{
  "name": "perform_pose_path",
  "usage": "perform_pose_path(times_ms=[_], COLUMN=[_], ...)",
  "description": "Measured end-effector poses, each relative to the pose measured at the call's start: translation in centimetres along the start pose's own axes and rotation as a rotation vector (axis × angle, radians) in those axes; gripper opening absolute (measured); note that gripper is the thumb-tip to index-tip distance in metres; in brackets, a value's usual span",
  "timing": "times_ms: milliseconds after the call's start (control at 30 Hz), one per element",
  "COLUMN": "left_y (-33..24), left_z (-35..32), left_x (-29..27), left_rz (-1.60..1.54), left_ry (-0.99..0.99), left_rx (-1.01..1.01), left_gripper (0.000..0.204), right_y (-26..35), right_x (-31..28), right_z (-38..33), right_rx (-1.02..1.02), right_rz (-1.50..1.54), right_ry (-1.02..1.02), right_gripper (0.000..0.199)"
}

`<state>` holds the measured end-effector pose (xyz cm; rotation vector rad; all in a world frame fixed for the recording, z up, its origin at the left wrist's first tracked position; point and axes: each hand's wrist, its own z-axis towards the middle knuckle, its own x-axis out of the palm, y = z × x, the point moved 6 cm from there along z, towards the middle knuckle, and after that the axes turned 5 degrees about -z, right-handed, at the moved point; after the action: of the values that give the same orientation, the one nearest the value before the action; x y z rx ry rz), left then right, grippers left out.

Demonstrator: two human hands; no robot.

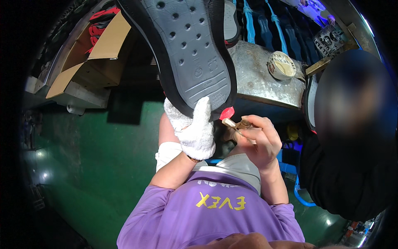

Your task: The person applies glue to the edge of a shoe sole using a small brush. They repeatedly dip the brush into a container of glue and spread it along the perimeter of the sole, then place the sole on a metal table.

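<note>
My left hand (pixel 199 135), in a white knit glove, grips the near end of a large shoe (pixel 192 54) with its thumb on the underside. That underside is grey with several round dimples, framed by a black edge. My bare right hand (pixel 263 139) pinches a small brush-like tool (pixel 229 122) with a pale collar and a brownish handle, just right of the shoe's near end. A pink-red piece (pixel 226 113) shows at the tool's tip beside the shoe's edge. Whether it belongs to the tool or the shoe, I cannot tell.
A metal-topped bench (pixel 261 79) beyond my hands carries a tub (pixel 282 66) of cream-coloured stuff. Another grey-soled shoe (pixel 230 25) lies behind. An opened cardboard box (pixel 110 37) with red-and-black items stands at left. A person in black (pixel 348 178) is close on my right.
</note>
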<state>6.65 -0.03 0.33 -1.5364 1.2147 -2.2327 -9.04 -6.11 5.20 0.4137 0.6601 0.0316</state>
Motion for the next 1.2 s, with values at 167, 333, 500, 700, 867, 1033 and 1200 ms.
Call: perform_pose_path(times_ms=[167, 333, 500, 700, 867, 1033, 1200], left_y=[-0.8, -0.8, 1.1, 1.1, 0.4, 3.1, 1.3], left_z=[-0.2, -0.5, -0.6, -0.4, -0.2, -0.8, -0.3], left_x=[0.7, 0.4, -0.8, -0.7, -0.1, -1.7, -0.9], left_rz=[0.044, 0.091, -0.041, -0.028, 0.134, -0.231, 0.001], left_ry=[0.007, -0.027, -0.052, -0.044, -0.024, -0.106, -0.032], left_rx=[0.061, 0.018, -0.102, -0.113, -0.062, -0.279, -0.056], left_gripper=[0.044, 0.051, 0.054, 0.049, 0.05, 0.043, 0.047], right_y=[-0.1, 0.4, -2.2, -1.5, -0.8, 0.7, 0.4], right_x=[0.3, -0.3, -0.9, -1.0, 0.1, 0.5, 0.2], right_z=[0.1, 1.3, -0.6, -0.1, -0.3, -1.2, -1.9], right_rx=[0.083, -0.01, 0.228, 0.131, 0.058, -0.095, -0.024], right_rz=[-0.081, -0.37, -0.194, -0.193, -0.176, -0.042, -0.056], right_ry=[-0.029, -0.017, -0.169, -0.149, -0.048, 0.001, -0.102], right_gripper=[0.024, 0.018, 0.017, 0.018, 0.024, 0.03, 0.029])
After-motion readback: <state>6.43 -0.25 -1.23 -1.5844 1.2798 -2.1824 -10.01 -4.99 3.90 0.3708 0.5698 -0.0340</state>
